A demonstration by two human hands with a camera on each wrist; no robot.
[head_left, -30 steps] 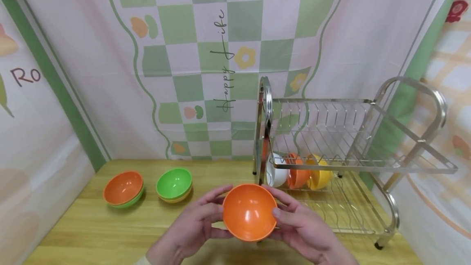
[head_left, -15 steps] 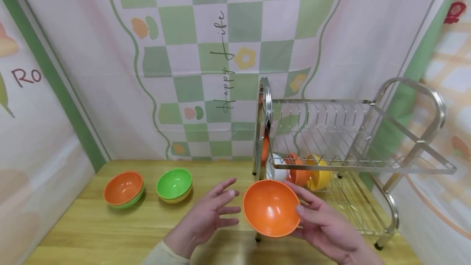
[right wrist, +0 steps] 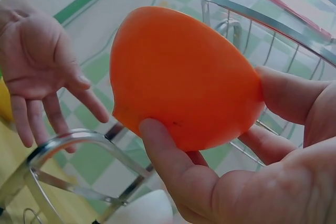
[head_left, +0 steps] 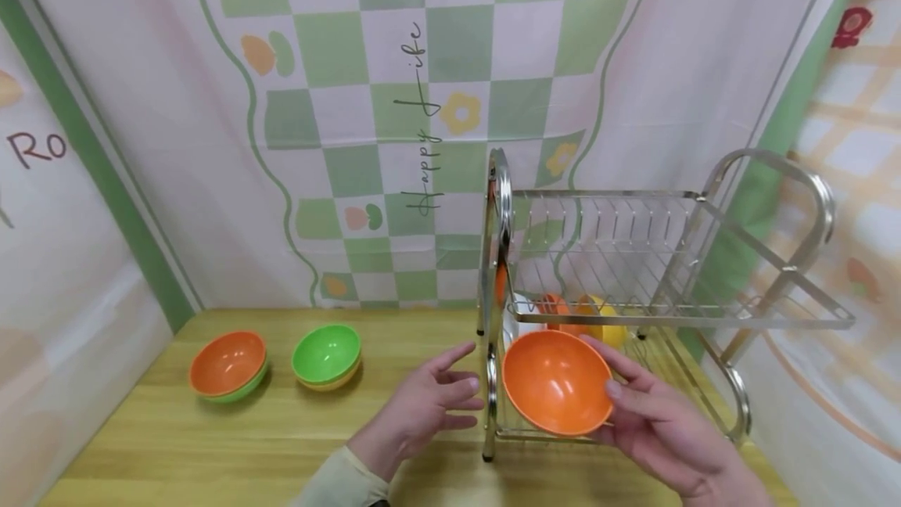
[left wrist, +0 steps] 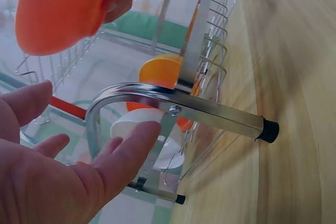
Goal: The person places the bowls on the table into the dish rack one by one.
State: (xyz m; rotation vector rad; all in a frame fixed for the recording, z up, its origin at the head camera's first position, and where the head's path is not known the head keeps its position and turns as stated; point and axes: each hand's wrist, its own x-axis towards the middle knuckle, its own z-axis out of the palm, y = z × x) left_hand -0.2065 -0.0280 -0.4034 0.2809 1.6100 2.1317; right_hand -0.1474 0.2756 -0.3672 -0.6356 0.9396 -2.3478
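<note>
Head view: my right hand point(head_left: 665, 422) pinches orange bowl point(head_left: 558, 383) before wire rack point(head_left: 676, 321); my left hand point(head_left: 431, 405) wide-fingered, empty, alongside; step seemingly racking; next calls for lowering bowl edgewise onto lower tier point(head_left: 522, 436).

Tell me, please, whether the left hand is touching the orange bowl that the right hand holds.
Apart: the left wrist view shows clear space between the left hand and the orange bowl above it in the picture.
</note>
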